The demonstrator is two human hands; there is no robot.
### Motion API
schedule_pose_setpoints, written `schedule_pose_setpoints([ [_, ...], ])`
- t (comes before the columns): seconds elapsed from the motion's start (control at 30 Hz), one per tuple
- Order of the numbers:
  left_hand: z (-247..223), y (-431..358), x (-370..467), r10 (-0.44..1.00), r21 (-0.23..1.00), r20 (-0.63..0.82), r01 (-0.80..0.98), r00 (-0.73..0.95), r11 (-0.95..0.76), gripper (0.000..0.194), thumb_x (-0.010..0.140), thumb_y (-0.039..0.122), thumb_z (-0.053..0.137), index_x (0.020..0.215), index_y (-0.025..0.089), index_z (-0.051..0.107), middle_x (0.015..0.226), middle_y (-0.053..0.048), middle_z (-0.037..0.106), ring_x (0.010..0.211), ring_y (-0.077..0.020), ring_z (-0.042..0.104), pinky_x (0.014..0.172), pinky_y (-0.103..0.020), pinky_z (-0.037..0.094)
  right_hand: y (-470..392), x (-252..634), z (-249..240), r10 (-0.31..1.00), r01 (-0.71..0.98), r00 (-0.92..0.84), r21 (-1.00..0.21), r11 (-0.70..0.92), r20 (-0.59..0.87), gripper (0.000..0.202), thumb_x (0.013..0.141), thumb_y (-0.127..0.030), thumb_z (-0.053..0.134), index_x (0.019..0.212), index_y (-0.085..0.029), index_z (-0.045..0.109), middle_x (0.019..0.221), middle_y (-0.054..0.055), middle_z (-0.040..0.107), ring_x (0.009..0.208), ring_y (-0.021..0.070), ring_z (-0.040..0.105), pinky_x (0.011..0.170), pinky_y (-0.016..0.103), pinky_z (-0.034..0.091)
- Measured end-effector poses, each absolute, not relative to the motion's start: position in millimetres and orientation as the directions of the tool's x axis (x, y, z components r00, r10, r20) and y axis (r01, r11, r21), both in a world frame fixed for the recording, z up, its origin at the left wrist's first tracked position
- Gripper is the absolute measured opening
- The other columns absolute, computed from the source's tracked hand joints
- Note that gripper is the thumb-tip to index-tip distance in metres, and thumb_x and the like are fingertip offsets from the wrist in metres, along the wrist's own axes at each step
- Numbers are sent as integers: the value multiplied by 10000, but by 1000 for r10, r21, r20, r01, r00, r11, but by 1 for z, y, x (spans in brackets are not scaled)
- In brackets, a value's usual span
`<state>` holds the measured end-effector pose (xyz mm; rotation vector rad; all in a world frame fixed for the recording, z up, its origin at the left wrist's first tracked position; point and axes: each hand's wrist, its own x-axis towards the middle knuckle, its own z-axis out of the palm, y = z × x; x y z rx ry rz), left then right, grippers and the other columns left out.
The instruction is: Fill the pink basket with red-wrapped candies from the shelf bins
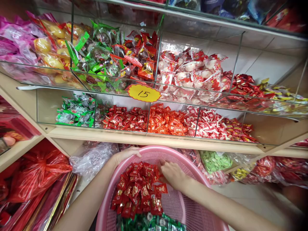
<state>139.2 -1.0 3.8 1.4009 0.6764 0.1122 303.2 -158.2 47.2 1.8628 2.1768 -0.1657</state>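
Note:
A pink plastic basket (106,195) with perforated walls is in front of me at the bottom middle. My left hand (127,154) grips its far rim at the left, fingers curled over the edge. Inside lies a pile of red wrapped candies (138,189), with green wrapped candies (151,223) nearer to me. My right hand (173,175) reaches into the basket from the right. Its fingers are curled closed against red candies at the pile's right edge; the fingertips are partly hidden.
Glass-divided shelves of wrapped sweets stand ahead, with a yellow price tag (143,93) reading 15. Orange candies (166,120) fill a lower compartment. Below the shelf ledge (96,134) are a clear plastic bag (95,158) and green packets (216,160). A red bag (40,170) sits at left.

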Motion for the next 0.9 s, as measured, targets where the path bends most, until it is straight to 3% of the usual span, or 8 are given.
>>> schedule_pose_setpoints([
  [0.13, 2, -1, 139, 485, 929, -368, 334, 793, 159, 449, 615, 257, 543, 1055, 178, 587, 940, -8, 648, 857, -199, 572, 745, -239, 417, -168, 295, 44, 924, 976, -181, 52, 210, -337, 231, 710, -272, 597, 888, -127, 618, 967, 113, 590, 787, 217, 591, 633, 307, 484],
  [0.4, 1, 0, 140, 427, 932, -360, 305, 829, 194, 452, 616, 229, 529, 1059, 162, 582, 919, -16, 653, 816, -193, 579, 706, -246, 430, -172, 288, 38, 936, 973, -184, 76, 216, -300, 253, 695, -272, 617, 904, -129, 606, 913, 107, 595, 731, 204, 588, 568, 295, 461],
  [0.57, 4, -2, 141, 443, 939, -344, 298, 828, 174, 445, 611, 218, 518, 1046, 156, 589, 887, -12, 663, 773, -184, 584, 687, -243, 426, -160, 302, 72, 977, 981, -193, -44, 190, -90, 238, 763, -357, 523, 862, -149, 583, 845, 71, 596, 712, 176, 571, 586, 273, 404],
  [0.7, 5, -2, 142, 424, 933, -358, 305, 832, 190, 443, 605, 216, 526, 1037, 146, 594, 877, -21, 664, 781, -192, 586, 688, -250, 431, -126, 327, 114, 980, 975, -136, -157, 159, 147, 219, 831, -308, 399, 855, -166, 565, 832, 51, 570, 699, 125, 534, 615, 236, 360],
  [0.9, 0, -3, 139, 423, 929, -358, 274, 832, 247, 456, 624, 213, 520, 1074, 164, 573, 862, -24, 665, 762, -188, 592, 666, -255, 437, -69, 366, 133, 961, 986, -94, -111, 126, 259, 233, 800, -197, 419, 1011, -166, 514, 952, 62, 534, 832, 135, 502, 707, 232, 349],
])
